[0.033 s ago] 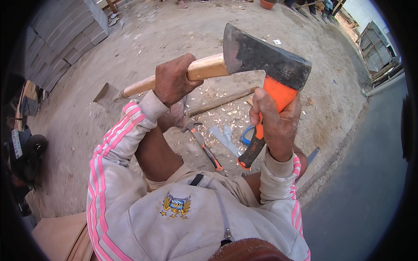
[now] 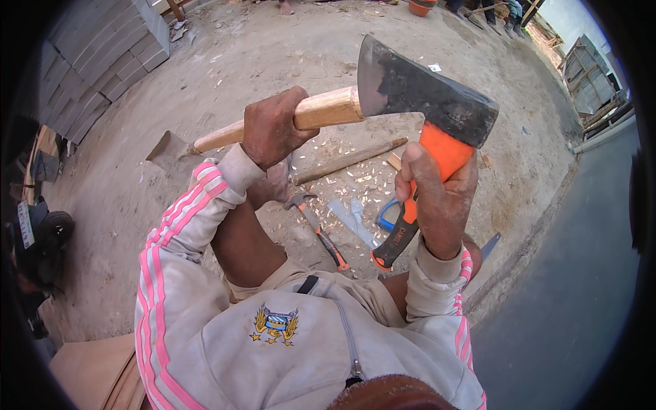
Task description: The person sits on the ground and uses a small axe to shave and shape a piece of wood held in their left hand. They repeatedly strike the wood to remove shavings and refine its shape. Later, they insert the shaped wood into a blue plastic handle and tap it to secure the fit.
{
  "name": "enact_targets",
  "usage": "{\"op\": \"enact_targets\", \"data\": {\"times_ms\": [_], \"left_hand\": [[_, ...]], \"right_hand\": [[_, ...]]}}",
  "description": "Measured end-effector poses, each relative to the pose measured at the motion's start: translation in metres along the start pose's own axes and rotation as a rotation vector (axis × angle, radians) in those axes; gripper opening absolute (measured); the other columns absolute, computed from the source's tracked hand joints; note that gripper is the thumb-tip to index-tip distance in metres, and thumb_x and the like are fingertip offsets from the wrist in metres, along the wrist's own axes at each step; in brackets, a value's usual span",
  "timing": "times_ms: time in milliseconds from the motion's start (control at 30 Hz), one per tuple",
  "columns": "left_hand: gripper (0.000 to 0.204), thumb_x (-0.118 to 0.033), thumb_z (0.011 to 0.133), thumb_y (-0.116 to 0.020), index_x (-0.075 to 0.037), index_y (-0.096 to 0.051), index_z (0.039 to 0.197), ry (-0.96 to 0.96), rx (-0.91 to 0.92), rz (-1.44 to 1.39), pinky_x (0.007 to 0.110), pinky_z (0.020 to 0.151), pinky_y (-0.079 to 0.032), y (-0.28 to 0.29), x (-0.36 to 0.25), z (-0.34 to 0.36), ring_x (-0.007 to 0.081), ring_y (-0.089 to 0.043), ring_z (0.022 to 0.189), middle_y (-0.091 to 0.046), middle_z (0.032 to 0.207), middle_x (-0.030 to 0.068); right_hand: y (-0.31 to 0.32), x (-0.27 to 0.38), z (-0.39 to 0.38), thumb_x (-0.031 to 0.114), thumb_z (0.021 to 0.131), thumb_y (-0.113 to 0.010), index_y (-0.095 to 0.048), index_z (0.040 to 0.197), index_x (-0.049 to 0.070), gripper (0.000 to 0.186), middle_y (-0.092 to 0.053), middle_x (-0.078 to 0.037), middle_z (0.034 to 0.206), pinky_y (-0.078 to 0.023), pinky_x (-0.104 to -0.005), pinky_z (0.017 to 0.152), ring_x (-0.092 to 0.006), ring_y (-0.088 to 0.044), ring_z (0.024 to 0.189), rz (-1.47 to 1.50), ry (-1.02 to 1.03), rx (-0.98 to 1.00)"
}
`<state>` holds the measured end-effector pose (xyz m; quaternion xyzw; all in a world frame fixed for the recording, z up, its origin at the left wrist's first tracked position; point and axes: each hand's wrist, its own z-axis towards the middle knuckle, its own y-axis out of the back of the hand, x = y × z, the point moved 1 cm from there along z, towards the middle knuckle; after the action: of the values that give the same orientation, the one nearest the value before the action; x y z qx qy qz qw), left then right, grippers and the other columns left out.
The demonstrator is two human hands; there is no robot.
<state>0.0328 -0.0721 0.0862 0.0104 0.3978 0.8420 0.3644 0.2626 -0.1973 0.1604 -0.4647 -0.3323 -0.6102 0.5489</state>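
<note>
My left hand (image 2: 273, 128) is closed around a pale wooden handle (image 2: 331, 108), whose squared end meets the axe's cutting edge in the picture; whether they touch I cannot tell. Towards the lower left the handle runs to a flat, dull metal blade (image 2: 171, 150). In my right hand (image 2: 441, 198) is an axe (image 2: 430, 89) with a dark head and an orange and black grip, held upright with the head raised. Below them on the ground lie a claw hammer (image 2: 322, 236), a flat pale-grey metal tool (image 2: 352, 222) and a blue loop handle (image 2: 388, 214), partly hidden behind the axe grip.
Wood chips (image 2: 362, 179) and a wooden stick (image 2: 348, 162) lie on the dirt. Grey blocks (image 2: 102, 61) are stacked at the far left, a motorbike (image 2: 41, 229) stands left. A grey wall (image 2: 567, 273) borders the right. Other people's feet (image 2: 509, 27) show at the far right.
The axe has shifted slightly to the right with my right hand. My left hand and the wooden handle have barely moved.
</note>
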Motion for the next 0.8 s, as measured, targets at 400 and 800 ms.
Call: {"op": "enact_targets", "data": {"times_ms": [400,800], "left_hand": [[0.038,-0.021,0.068,-0.087,-0.010,-0.064,0.097,-0.011,0.009,0.008,0.040,0.063,-0.055,-0.002,-0.002,0.005,0.0311,-0.071,0.071,-0.069,0.078,0.0108],[0.037,-0.020,0.069,-0.087,-0.011,-0.064,0.096,-0.024,0.022,-0.009,0.040,0.063,-0.055,-0.004,-0.001,0.003,0.0310,-0.071,0.070,-0.069,0.078,0.0108]], "right_hand": [[0.019,0.017,0.001,0.014,0.101,-0.065,-0.053,0.105,0.002,0.017,-0.057,-0.007,0.071,-0.047,-0.0286,0.049,-0.0144,-0.056,0.052,0.042,0.056,-0.065],[0.020,0.013,0.003,0.010,0.101,-0.063,-0.053,0.104,0.002,0.013,-0.057,-0.005,0.069,-0.044,-0.0262,0.047,-0.0113,-0.054,0.051,0.082,0.028,-0.045]]}}
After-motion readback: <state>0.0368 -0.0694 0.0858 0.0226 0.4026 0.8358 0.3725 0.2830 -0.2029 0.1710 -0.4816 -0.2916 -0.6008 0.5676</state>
